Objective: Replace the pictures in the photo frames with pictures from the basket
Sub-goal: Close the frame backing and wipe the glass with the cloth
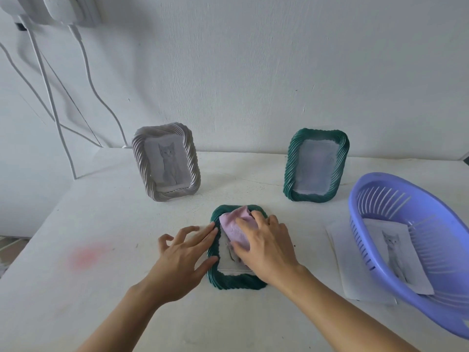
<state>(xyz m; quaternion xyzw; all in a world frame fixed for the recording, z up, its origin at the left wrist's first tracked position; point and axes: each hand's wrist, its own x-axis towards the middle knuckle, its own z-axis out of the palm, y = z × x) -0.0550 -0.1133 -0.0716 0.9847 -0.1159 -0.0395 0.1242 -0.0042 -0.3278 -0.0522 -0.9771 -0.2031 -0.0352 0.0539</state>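
- Two hands are working on one frame: our right hand (264, 250) is lying flat over a pink cloth (234, 228) and pressing it onto the glass, with the fingers only lightly bent.
- Our left hand (182, 255) is spreading wide, its fingertips touching the left rim of the lying green frame (236, 282) and steadying it; it is holding nothing.
- That frame is lying face up in the lower centre, directly under both hands, with its long axis running away from us.
- The basket (396, 179) is sitting at the right edge with a cat picture (396, 252) inside. It lies to the right of our right hand, the nearer one, so we are judging that this hand suits the fetch.
- A loose sheet (350, 265) is lying between frame and basket, its right part hidden by the basket.
- A white frame (142, 168) is standing left of centre and an upright green frame (291, 168) right of centre, both above our hands.
- The table (101, 288) is giving us open room in the lower left.
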